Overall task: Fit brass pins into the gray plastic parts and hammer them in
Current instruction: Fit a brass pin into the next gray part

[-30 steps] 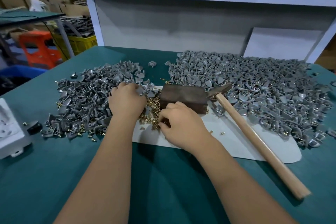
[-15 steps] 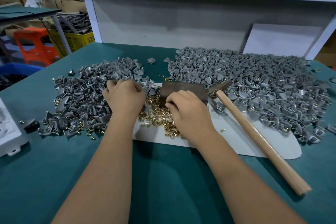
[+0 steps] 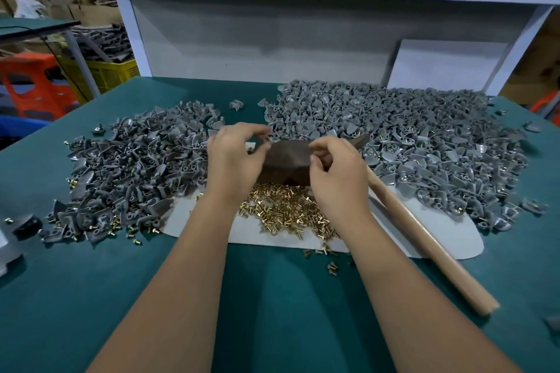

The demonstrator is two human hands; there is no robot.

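Two heaps of gray plastic parts lie on the green table, one on the left point(image 3: 130, 166) and a larger one on the right point(image 3: 424, 136). Between them a heap of brass pins point(image 3: 288, 212) rests on a white mat point(image 3: 448, 233). A hammer lies there too, its dark head point(image 3: 285, 160) behind the pins and its wooden handle point(image 3: 424, 239) pointing to the near right. My left hand point(image 3: 235, 160) is raised over the hammer head and pinches a small gray part between thumb and fingers. My right hand point(image 3: 336, 175) faces it, fingertips pinched on a tiny brass pin, barely visible.
A white shelf frame point(image 3: 272, 39) closes the table's far side. A white object point(image 3: 6, 248) and a small black piece point(image 3: 27, 225) sit at the left edge. Loose pins point(image 3: 330, 265) lie scattered on the green surface. Off the table to the left stand a yellow crate point(image 3: 103, 73) and an orange stool point(image 3: 33, 85).
Both hands have lifted off the heaps and come together above the hammer head. The left came from the gray parts and the right from the brass pins.
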